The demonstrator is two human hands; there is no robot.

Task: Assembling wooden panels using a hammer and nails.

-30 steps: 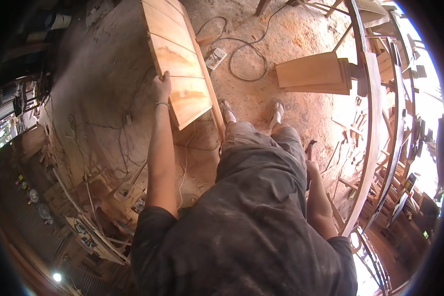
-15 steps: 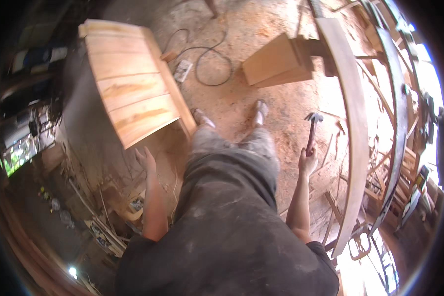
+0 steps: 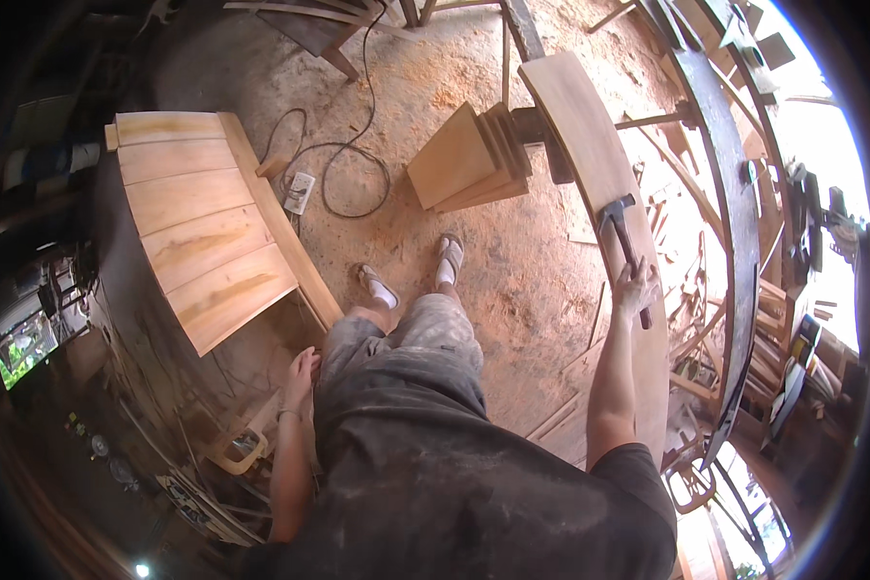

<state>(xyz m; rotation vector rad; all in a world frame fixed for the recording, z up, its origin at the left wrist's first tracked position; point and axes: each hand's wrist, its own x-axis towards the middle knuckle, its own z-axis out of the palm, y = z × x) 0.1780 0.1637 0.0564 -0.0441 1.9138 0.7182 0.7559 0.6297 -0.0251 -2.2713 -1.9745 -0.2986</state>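
My right hand (image 3: 636,287) is round the handle of a claw hammer (image 3: 617,215), its head pointing away from me. The hammer is over a long wooden plank (image 3: 590,135) on my right and appears to lie against its face. My left hand (image 3: 303,375) hangs beside my left thigh, fingers loosely bent and holding nothing. Just beyond it, to the left, stands a panel of joined pale boards (image 3: 198,198) with a rail along its right edge.
Stacked wooden boards (image 3: 459,159) stand ahead beside the plank. A black cable (image 3: 382,179) loops over the dusty floor near a white power socket (image 3: 300,193). A dark long beam (image 3: 735,251) and scrap wood (image 3: 686,358) lie at the right.
My body has turned to the right and nearer the long plank. The hammer has moved from above the floor to over the plank. My left hand has lowered beside my thigh.
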